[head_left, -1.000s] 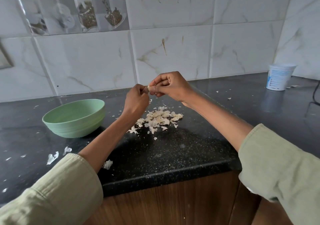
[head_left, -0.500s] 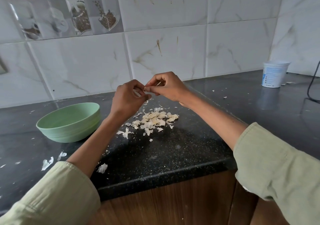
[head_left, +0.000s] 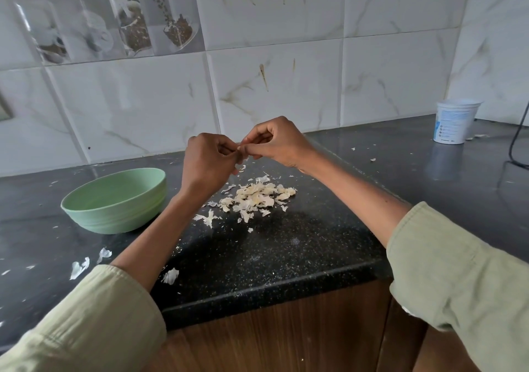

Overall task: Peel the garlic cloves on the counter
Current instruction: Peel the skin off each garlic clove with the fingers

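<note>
Both hands are raised together above the black counter [head_left: 286,251]. My left hand [head_left: 207,161] and my right hand [head_left: 272,142] pinch a small garlic clove [head_left: 240,149] between their fingertips; the fingers hide most of it. Beneath the hands lies a pile of pale garlic cloves and papery skins [head_left: 256,197]. A flake of skin [head_left: 242,168] hangs just under the hands. A light green bowl [head_left: 114,200] stands to the left of the pile; its inside cannot be seen from here.
Loose skin scraps [head_left: 78,268] lie scattered on the counter's left and near its front edge [head_left: 171,275]. A white plastic tub [head_left: 455,121] stands at the back right beside a black cable [head_left: 515,140]. A tiled wall backs the counter; a wooden cabinet front sits below.
The hands stay together on the clove, with the fingers shifting slightly on it. The camera has shifted a little, and a flake of skin now hangs below the hands.
</note>
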